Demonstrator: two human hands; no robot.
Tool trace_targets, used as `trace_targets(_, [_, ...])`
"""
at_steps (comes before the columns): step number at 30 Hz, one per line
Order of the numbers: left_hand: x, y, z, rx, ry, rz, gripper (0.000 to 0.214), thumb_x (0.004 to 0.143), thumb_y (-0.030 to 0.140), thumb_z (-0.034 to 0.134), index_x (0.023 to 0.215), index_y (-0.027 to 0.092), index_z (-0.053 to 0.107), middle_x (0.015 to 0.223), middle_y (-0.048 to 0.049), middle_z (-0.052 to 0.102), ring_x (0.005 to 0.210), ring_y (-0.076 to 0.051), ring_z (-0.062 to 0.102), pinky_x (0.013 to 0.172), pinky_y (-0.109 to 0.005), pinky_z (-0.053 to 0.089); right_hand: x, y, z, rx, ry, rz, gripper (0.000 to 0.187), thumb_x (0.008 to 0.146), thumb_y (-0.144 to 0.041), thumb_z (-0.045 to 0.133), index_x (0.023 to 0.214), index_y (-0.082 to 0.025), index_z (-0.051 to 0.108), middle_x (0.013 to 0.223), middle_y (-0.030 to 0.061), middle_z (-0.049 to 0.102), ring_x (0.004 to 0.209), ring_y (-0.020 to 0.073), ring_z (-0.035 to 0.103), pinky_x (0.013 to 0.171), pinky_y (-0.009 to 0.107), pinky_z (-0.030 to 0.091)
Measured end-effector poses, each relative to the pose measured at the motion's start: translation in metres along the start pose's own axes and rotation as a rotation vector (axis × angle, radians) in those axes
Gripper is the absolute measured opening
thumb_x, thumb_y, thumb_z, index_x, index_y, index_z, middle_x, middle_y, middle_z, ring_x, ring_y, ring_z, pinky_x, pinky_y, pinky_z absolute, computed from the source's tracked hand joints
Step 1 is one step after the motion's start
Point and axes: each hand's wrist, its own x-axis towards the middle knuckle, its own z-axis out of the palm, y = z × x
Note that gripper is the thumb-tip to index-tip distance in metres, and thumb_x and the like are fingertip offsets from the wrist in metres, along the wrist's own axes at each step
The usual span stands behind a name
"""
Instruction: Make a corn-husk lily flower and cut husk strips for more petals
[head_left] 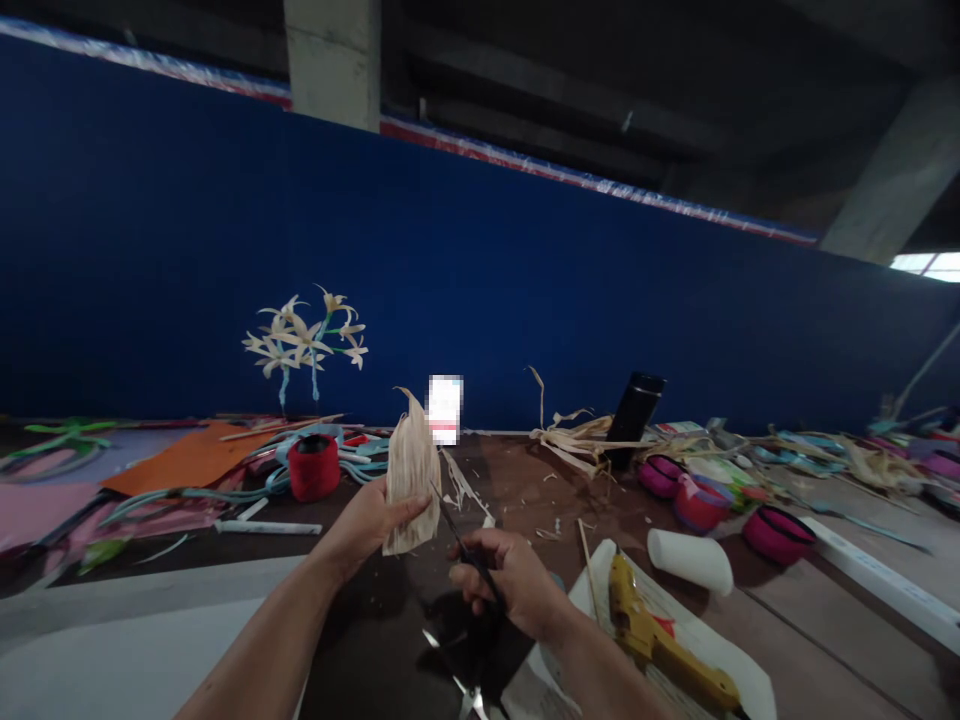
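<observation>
My left hand [375, 520] is closed on a dry, pale corn husk [412, 470], which stands upright with its narrow curled tip at the top. Dark scissors [484, 572] are in my right hand [517, 580], its fingers wrapped round the handles. Their blades point up and left and reach the husk's lower right edge; whether they cut into it I cannot tell. A second pair of scissors [471, 697] with shiny metal blades lies on the table just below my right hand.
A yellow glue gun [660, 640] rests on paper at right, near a white cup [690, 560]. Loose husks [574, 440] lie by a black bottle [636, 415]. Husk flowers [304, 335] stand at the back left, above a red roll [313, 468] and orange paper [187, 455]. A blue partition [487, 270] closes the back.
</observation>
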Motion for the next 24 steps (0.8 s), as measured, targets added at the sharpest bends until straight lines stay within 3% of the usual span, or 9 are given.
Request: trace_targets(24, [-0.0008,0.0044,-0.0034,0.067,-0.002,-0.029,0.045,0.058,0.039,0.077,0.094,0.015,0.064,0.079,-0.0046,0.072,0.067,-0.019,0.065,0.065,-0.031,0.051,0.0003,0.0007,-0.0035,0.024,-0.05,-0.007,0.033,0.067,-0.038,0.074,0.084,-0.013,0.062,0.055,-0.0048,0.052,0.045,0.0054,0.045,0.042,0.017,0.037])
